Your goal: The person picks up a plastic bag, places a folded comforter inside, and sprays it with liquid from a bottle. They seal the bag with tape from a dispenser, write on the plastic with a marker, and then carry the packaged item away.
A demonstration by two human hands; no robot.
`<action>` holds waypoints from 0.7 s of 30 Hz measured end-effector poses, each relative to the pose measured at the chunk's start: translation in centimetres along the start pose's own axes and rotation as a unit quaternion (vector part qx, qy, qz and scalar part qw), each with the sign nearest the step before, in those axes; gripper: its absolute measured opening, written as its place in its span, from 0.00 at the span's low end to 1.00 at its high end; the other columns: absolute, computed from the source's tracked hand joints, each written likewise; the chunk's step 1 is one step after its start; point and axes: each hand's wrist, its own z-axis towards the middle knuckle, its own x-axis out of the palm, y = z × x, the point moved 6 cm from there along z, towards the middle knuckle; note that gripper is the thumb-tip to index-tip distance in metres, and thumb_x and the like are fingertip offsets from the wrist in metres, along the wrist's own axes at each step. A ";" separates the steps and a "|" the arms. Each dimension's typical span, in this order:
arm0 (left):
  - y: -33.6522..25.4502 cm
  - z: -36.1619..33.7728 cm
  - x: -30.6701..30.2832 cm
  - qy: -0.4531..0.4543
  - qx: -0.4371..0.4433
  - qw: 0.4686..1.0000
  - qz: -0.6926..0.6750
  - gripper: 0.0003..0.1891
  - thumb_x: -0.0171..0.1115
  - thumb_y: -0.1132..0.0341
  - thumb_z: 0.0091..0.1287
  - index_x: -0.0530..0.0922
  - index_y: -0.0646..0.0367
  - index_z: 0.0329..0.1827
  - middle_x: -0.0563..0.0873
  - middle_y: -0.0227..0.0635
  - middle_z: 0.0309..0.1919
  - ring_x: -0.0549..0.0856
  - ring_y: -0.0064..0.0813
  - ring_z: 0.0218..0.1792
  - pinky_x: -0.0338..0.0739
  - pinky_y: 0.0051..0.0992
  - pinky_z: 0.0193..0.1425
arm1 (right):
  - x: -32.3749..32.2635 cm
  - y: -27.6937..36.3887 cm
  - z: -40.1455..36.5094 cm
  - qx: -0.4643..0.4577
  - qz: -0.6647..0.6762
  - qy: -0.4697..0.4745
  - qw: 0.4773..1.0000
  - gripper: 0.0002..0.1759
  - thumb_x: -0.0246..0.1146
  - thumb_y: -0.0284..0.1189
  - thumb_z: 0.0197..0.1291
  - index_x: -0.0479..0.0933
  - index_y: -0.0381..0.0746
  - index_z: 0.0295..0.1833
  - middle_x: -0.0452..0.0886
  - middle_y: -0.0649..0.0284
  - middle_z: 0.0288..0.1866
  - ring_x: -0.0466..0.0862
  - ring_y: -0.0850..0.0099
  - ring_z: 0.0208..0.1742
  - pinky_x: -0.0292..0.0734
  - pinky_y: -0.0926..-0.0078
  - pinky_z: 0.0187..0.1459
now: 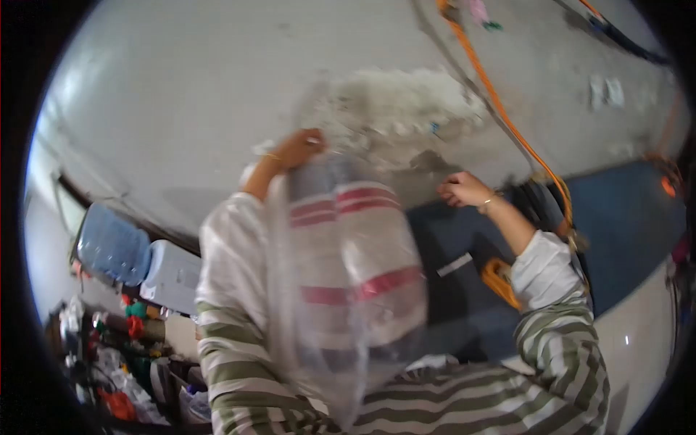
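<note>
A clear plastic bag with folded fabric inside, pale with red and dark stripes (362, 283), stands upright in front of my body. At the bag's top left corner, my left hand (303, 147) has its fingers closed on the plastic edge. To the right of the bag and apart from it, my right hand (464, 190) is raised with its fingers curled; whether anything thin is between them is too blurred to tell. Below that hand, a yellow-orange object (500, 283) and a small white strip (454, 264) lie on the dark blue surface (623, 232).
An orange cord (500, 105) hangs down the stained grey wall (217, 87) at the right. On the left are a blue water jug (112, 243), a white container (172, 275) and a pile of mixed items (130, 377).
</note>
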 end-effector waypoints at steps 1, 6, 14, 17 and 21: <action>2.0 0.6 -0.1 -0.021 0.071 0.997 0.023 0.06 0.56 0.63 0.66 0.77 0.55 0.38 0.84 0.32 0.33 0.76 0.19 0.33 0.73 0.24 0.36 | -2.7 -4.3 -3.2 0.078 -0.037 0.030 0.996 0.15 0.58 0.40 0.59 0.78 0.40 0.44 0.81 0.66 0.36 0.81 0.76 0.34 0.74 0.75 0.33; 1.1 -3.6 -1.0 -0.065 0.007 0.993 0.095 0.09 0.55 0.62 0.67 0.75 0.59 0.39 0.78 0.31 0.25 0.71 0.21 0.27 0.69 0.26 0.32 | -10.8 -28.1 -12.6 0.222 -0.337 0.056 0.913 0.20 0.55 0.39 0.61 0.76 0.38 0.54 0.79 0.54 0.52 0.82 0.59 0.44 0.81 0.65 0.40; 4.0 -5.5 -1.3 -0.078 -0.025 0.993 0.085 0.04 0.51 0.71 0.63 0.73 0.61 0.36 0.77 0.30 0.31 0.73 0.21 0.36 0.70 0.23 0.44 | -6.3 -31.7 -19.7 0.392 0.148 0.097 0.903 0.22 0.62 0.37 0.60 0.76 0.32 0.52 0.69 0.50 0.64 0.76 0.55 0.57 0.81 0.58 0.49; 5.1 -5.3 -1.5 -0.085 -0.033 0.992 0.083 0.05 0.53 0.69 0.63 0.74 0.61 0.36 0.79 0.33 0.31 0.74 0.23 0.37 0.70 0.25 0.46 | -7.4 -33.5 -22.2 0.158 0.372 0.101 0.909 0.21 0.67 0.35 0.55 0.77 0.34 0.51 0.73 0.55 0.61 0.78 0.60 0.54 0.78 0.60 0.52; 6.1 -4.9 -1.4 -0.088 -0.017 0.993 0.075 0.04 0.52 0.70 0.62 0.74 0.59 0.33 0.77 0.28 0.29 0.73 0.21 0.36 0.69 0.23 0.45 | -9.1 -37.5 -30.7 0.234 0.321 -0.053 0.916 0.16 0.69 0.34 0.52 0.80 0.37 0.45 0.80 0.61 0.51 0.79 0.66 0.51 0.73 0.60 0.56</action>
